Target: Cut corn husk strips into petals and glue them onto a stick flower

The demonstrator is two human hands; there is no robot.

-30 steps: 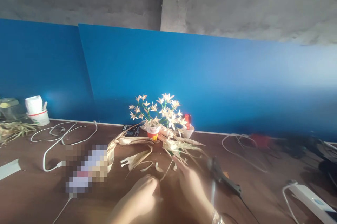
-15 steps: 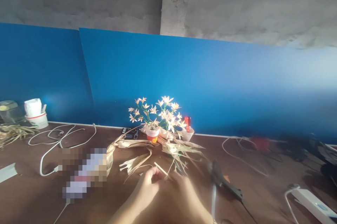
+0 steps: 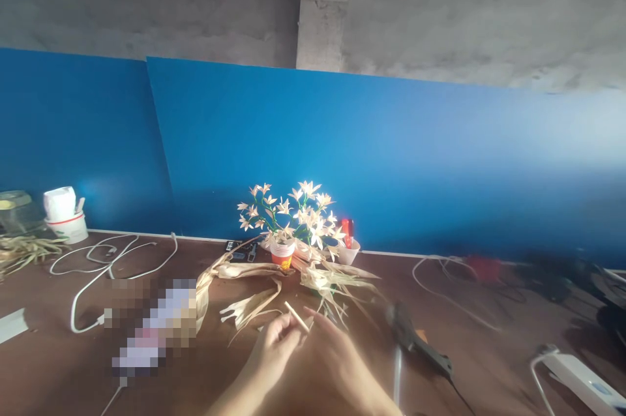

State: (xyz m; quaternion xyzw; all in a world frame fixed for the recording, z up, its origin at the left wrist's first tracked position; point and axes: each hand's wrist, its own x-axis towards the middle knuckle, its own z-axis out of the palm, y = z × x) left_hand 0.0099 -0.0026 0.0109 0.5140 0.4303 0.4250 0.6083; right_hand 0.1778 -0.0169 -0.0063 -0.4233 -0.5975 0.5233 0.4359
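My left hand (image 3: pixel 278 341) is closed in a pinch on a short, thin, pale stick (image 3: pixel 296 316), which slants up and to the left. Close against the stick's lower end is my right hand (image 3: pixel 330 341); its fingers are blurred, so I cannot see whether they grip it. Just beyond both hands lie dried corn husks (image 3: pixel 337 279), some torn into strips. A forked piece of husk (image 3: pixel 252 305) rests left of centre. Behind them, a white, red and yellow paper cup (image 3: pixel 282 256) holds cream-coloured flowers (image 3: pixel 308 214) on green stems.
A dark hot glue gun-like tool (image 3: pixel 423 341) lies right of my hands. White cables (image 3: pixel 105 266) coil at the left, near a white tub (image 3: pixel 67 228). At the right is a white power strip (image 3: pixel 584 377). A blue partition (image 3: pixel 342 142) borders the brown table's back.
The right hand's fingers have lifted and straightened slightly beside the stick, exposing more of its lower end. The left hand keeps its pinch, and the view has shifted a little.
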